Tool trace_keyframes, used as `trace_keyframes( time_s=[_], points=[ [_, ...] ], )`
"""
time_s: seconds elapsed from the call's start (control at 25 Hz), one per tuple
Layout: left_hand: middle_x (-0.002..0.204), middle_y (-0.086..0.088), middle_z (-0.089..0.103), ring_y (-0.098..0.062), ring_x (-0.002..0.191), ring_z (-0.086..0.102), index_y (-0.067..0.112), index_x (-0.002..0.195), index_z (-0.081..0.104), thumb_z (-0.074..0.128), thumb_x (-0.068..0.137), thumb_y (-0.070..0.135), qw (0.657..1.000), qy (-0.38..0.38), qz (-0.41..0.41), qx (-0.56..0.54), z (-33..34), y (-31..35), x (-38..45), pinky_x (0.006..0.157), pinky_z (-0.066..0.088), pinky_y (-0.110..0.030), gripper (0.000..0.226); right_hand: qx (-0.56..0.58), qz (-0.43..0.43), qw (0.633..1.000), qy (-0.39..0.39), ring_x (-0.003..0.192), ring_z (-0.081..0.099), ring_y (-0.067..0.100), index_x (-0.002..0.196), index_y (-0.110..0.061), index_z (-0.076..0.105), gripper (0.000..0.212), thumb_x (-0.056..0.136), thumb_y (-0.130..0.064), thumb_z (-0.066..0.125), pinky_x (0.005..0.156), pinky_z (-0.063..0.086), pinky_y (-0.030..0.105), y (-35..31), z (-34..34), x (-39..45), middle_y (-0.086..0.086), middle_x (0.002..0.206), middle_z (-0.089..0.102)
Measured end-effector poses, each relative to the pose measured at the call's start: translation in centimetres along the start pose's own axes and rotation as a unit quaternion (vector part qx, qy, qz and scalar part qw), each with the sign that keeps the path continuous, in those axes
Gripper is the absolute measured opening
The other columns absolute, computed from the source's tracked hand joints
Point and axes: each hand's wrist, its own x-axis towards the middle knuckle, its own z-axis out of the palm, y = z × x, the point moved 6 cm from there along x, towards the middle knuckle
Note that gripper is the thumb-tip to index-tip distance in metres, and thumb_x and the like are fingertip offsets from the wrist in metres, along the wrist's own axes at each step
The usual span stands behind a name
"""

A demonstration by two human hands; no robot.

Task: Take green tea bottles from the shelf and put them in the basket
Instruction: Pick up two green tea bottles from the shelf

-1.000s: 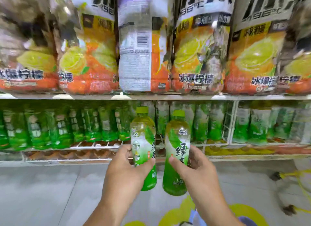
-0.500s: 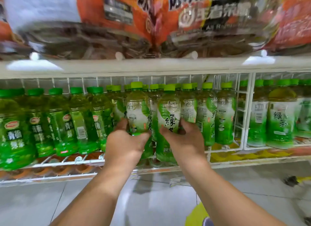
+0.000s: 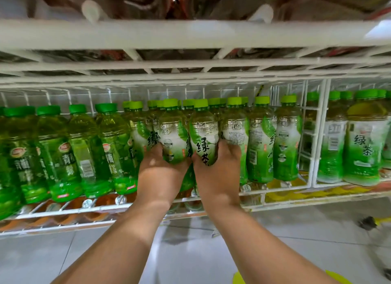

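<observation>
Each hand grips one green tea bottle — left hand on the left bottle, right hand on the right bottle — upright among the shelf rows.

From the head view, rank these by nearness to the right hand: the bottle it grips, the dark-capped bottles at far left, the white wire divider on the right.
1. The green tea bottle, gripped by the right hand, at the shelf's centre.
2. The white wire divider, off to the right.
3. The dark-capped bottles, far left, beyond the left hand.
</observation>
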Motion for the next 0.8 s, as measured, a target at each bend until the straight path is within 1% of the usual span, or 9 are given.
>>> trace_keyframes(
  time_s=[0.08, 0.16, 0.24, 0.32, 0.4, 0.44, 0.64, 0.72, 0.8],
  points=[
    [0.084, -0.009, 0.058, -0.028, 0.071, 0.051, 0.011, 0.088, 0.052, 0.088, 0.073, 0.037, 1.000, -0.003, 0.007, -0.016, 0.1, -0.2, -0.2, 0.057, 0.031, -0.029, 0.046, -0.032, -0.003, 0.999, -0.010, 0.139, 0.042, 0.019, 0.154, -0.012, 0.039, 0.069, 0.095, -0.031, 0.069, 0.115, 0.035, 0.023, 0.1, 0.2, -0.3, 0.003, 0.152, 0.033],
    [0.086, -0.007, 0.057, -0.028, 0.075, 0.051, 0.014, 0.092, 0.051, 0.087, 0.074, 0.040, 1.000, -0.027, 0.005, -0.004, 0.3, -0.6, -0.3, 0.058, 0.032, -0.030, 0.049, -0.076, -0.006, 0.997, -0.020, 0.145, 0.035, 0.017, 0.158, -0.014, 0.032, 0.069, 0.099, -0.033, 0.062, 0.114, 0.031, 0.021, 0.5, 0.3, -0.7, 0.002, 0.159, 0.025],
    [0.101, -0.008, 0.060, -0.031, 0.089, 0.057, 0.014, 0.110, 0.053, 0.083, 0.075, 0.047, 0.998, -0.057, 0.008, 0.034, 0.5, -1.0, -0.2, 0.065, 0.036, -0.030, 0.056, -0.117, -0.033, 0.993, 0.005, 0.143, 0.035, 0.018, 0.155, -0.011, 0.039, 0.064, 0.099, -0.033, 0.061, 0.113, 0.033, 0.022, 0.8, -0.1, -1.4, 0.004, 0.156, 0.029],
    [0.119, -0.008, 0.063, -0.031, 0.102, 0.060, 0.018, 0.129, 0.051, 0.079, 0.078, 0.052, 0.995, -0.076, 0.014, 0.063, 0.6, -1.1, -0.1, 0.072, 0.043, -0.031, 0.067, -0.110, -0.039, 0.993, 0.026, 0.137, 0.040, 0.021, 0.146, -0.008, 0.051, 0.056, 0.097, -0.031, 0.065, 0.110, 0.039, 0.026, 1.5, -0.5, -2.0, 0.004, 0.145, 0.038],
    [0.138, -0.006, 0.059, -0.030, 0.118, 0.059, 0.023, 0.149, 0.041, 0.076, 0.081, 0.053, 0.993, -0.082, 0.009, 0.088, 0.3, -1.2, -0.2, 0.088, 0.051, -0.035, 0.082, -0.106, -0.019, 0.994, 0.015, 0.131, 0.047, 0.024, 0.141, -0.010, 0.056, 0.051, 0.096, -0.030, 0.066, 0.107, 0.044, 0.031, 2.5, -0.4, -2.2, 0.004, 0.139, 0.042],
    [0.142, -0.004, 0.057, -0.029, 0.123, 0.058, 0.024, 0.153, 0.036, 0.074, 0.083, 0.055, 0.991, -0.082, 0.006, 0.104, 0.2, -1.3, -0.3, 0.094, 0.052, -0.037, 0.086, -0.111, -0.011, 0.994, 0.001, 0.130, 0.049, 0.025, 0.141, -0.012, 0.055, 0.051, 0.096, -0.031, 0.066, 0.107, 0.046, 0.034, 2.9, -0.3, -2.1, 0.004, 0.138, 0.044],
    [0.145, -0.004, 0.057, -0.028, 0.128, 0.056, 0.018, 0.150, 0.044, 0.070, 0.086, 0.056, 0.990, -0.086, -0.026, 0.106, 0.4, -1.8, -0.9, 0.101, 0.049, -0.034, 0.079, -0.152, 0.000, 0.988, -0.026, 0.136, 0.045, 0.026, 0.145, -0.012, 0.050, 0.054, 0.098, -0.034, 0.064, 0.109, 0.044, 0.037, 2.9, -0.1, -1.6, 0.006, 0.147, 0.041],
    [0.145, -0.004, 0.056, -0.027, 0.127, 0.057, 0.019, 0.152, 0.041, 0.069, 0.087, 0.057, 0.989, -0.095, -0.020, 0.112, 0.2, -1.6, -1.2, 0.099, 0.049, -0.032, 0.081, -0.142, 0.004, 0.989, -0.034, 0.137, 0.044, 0.025, 0.146, -0.013, 0.049, 0.056, 0.097, -0.036, 0.064, 0.109, 0.043, 0.037, 2.9, -0.4, -1.7, 0.006, 0.148, 0.040],
    [0.148, -0.005, 0.053, -0.028, 0.127, 0.057, 0.023, 0.155, 0.036, 0.066, 0.088, 0.058, 0.983, -0.097, 0.004, 0.154, -0.7, -1.3, -1.4, 0.098, 0.051, -0.036, 0.081, -0.154, 0.001, 0.987, -0.048, 0.138, 0.043, 0.024, 0.147, -0.017, 0.047, 0.057, 0.098, -0.042, 0.060, 0.107, 0.045, 0.038, 2.8, -0.8, -2.1, 0.003, 0.150, 0.039]
  ],
)
